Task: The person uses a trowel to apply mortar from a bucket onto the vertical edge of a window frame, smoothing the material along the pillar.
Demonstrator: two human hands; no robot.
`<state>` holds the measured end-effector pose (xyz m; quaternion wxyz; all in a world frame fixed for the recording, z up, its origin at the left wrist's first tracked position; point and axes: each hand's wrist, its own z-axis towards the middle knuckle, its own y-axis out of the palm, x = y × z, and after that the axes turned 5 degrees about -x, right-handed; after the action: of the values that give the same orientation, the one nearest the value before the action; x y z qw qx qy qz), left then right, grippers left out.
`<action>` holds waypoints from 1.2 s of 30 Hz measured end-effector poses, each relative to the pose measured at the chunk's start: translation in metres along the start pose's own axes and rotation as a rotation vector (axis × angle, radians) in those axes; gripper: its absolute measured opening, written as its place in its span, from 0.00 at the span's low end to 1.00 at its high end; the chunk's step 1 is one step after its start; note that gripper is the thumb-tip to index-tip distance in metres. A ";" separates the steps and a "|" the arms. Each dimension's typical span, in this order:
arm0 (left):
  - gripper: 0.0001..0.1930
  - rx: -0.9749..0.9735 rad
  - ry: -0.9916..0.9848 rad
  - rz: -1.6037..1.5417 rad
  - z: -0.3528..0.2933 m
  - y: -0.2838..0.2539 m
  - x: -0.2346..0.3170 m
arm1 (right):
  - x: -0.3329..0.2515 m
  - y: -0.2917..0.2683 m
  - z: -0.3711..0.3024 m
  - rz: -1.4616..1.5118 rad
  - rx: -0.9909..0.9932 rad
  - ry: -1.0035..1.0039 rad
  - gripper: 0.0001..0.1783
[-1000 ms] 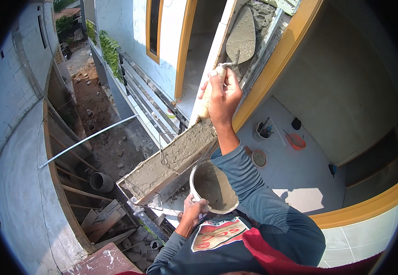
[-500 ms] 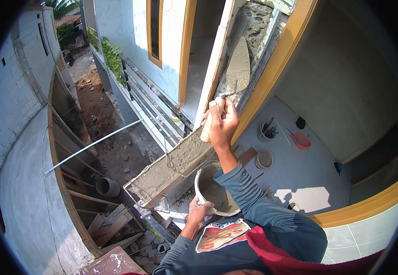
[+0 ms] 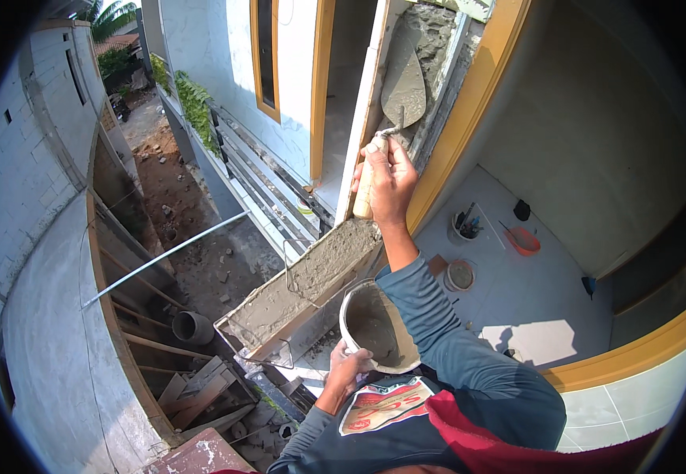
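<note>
Block wall (image 3: 39, 150) bounds the left side; pale floor (image 3: 517, 284) lies to the right, beyond a yellow frame (image 3: 467, 110). Between them, a narrow ledge of wet mortar (image 3: 323, 265) runs from near left to far right. A bucket (image 3: 344, 322) of mortar is located just right of the ledge's near part. The left hand (image 3: 348, 371) is clamped on the bucket's near-left edge, thumb at the rim. A trowel (image 3: 404, 91) is positioned over the rough far stretch; blade contact cannot be confirmed. The right hand (image 3: 390, 182) has its fingers closed around the wooden handle (image 3: 364, 193).

Caution: a slipping left-hand grip could tip the bucket and spill its contents. Excessive blade tilt could drop mortar over the side. Overreaching toward the far end could upset balance.
</note>
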<state>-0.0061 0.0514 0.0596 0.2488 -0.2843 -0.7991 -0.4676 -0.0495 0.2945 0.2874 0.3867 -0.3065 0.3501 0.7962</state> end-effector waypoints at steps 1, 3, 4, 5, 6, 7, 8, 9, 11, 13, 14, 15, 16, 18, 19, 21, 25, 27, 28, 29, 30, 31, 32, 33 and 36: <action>0.23 0.005 -0.005 -0.022 -0.002 0.004 0.002 | 0.004 -0.006 -0.008 -0.005 0.009 0.017 0.09; 0.23 0.008 -0.016 -0.009 0.001 0.002 -0.001 | 0.008 -0.016 -0.020 -0.014 0.004 0.026 0.09; 0.23 -0.003 -0.016 -0.009 0.000 0.001 -0.001 | 0.009 -0.022 -0.027 -0.017 -0.010 0.053 0.09; 0.23 -0.008 -0.012 -0.015 0.001 -0.001 -0.002 | 0.013 -0.025 -0.034 -0.017 -0.032 0.084 0.10; 0.23 -0.007 -0.009 -0.013 0.001 -0.001 -0.003 | 0.015 -0.030 -0.041 -0.034 -0.041 0.092 0.15; 0.23 0.000 -0.003 -0.014 0.002 -0.002 -0.005 | 0.016 -0.034 -0.049 -0.030 -0.041 0.091 0.15; 0.23 0.004 0.002 -0.015 0.003 -0.001 -0.004 | 0.013 -0.035 -0.056 -0.070 -0.009 0.082 0.15; 0.23 0.004 0.004 -0.013 0.002 0.000 -0.004 | 0.010 -0.036 -0.061 -0.109 0.022 0.074 0.17; 0.23 0.032 -0.025 0.011 0.000 0.001 -0.001 | 0.000 -0.038 -0.061 -0.127 0.026 0.060 0.19; 0.23 0.033 -0.042 0.017 0.001 0.004 0.002 | -0.014 -0.040 -0.048 -0.101 -0.004 0.003 0.18; 0.23 0.037 -0.061 0.018 0.000 0.005 0.003 | -0.020 -0.038 -0.037 -0.069 -0.025 -0.020 0.17; 0.23 0.046 -0.070 0.023 -0.001 0.005 0.004 | -0.028 -0.035 -0.028 -0.088 -0.020 -0.021 0.15; 0.23 0.047 -0.069 0.031 -0.001 0.006 0.004 | -0.032 -0.034 -0.019 -0.072 -0.026 -0.039 0.14; 0.23 0.039 -0.002 0.035 0.003 0.003 -0.003 | -0.039 -0.031 -0.002 -0.046 -0.038 -0.059 0.14; 0.23 0.046 -0.005 0.036 0.004 0.003 -0.006 | -0.043 -0.032 0.004 -0.010 -0.052 -0.009 0.14; 0.24 0.070 0.003 0.060 0.004 0.004 -0.006 | -0.042 -0.038 0.003 0.030 -0.066 0.052 0.14; 0.24 0.088 0.019 0.043 0.004 0.005 -0.013 | -0.018 -0.055 -0.025 0.003 -0.113 0.213 0.15; 0.24 0.102 0.017 0.043 0.000 0.009 -0.012 | -0.003 -0.065 -0.045 0.018 -0.110 0.243 0.15; 0.24 0.097 0.025 0.050 -0.002 0.011 -0.011 | 0.002 -0.069 -0.056 -0.003 -0.110 0.258 0.16; 0.23 0.090 0.029 0.056 -0.003 0.013 -0.012 | 0.007 -0.076 -0.064 0.003 -0.109 0.264 0.16; 0.23 0.110 0.035 0.038 -0.005 0.016 -0.014 | 0.011 -0.082 -0.072 -0.021 -0.115 0.291 0.16; 0.23 0.119 0.033 0.039 -0.005 0.013 -0.017 | 0.014 -0.090 -0.080 -0.046 -0.121 0.317 0.17; 0.23 0.121 0.028 0.051 -0.002 0.007 -0.022 | 0.015 -0.098 -0.088 -0.067 -0.137 0.330 0.17; 0.23 0.114 0.025 0.058 -0.001 0.011 -0.020 | 0.009 -0.109 -0.096 -0.103 -0.153 0.347 0.17; 0.23 0.164 0.068 0.029 -0.002 0.021 -0.022 | -0.024 -0.154 -0.112 -0.124 -0.276 0.416 0.18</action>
<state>0.0242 0.0532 0.0580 0.3051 -0.2585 -0.8215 -0.4064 0.1154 0.2664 0.1928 0.3091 -0.5345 0.2906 0.7310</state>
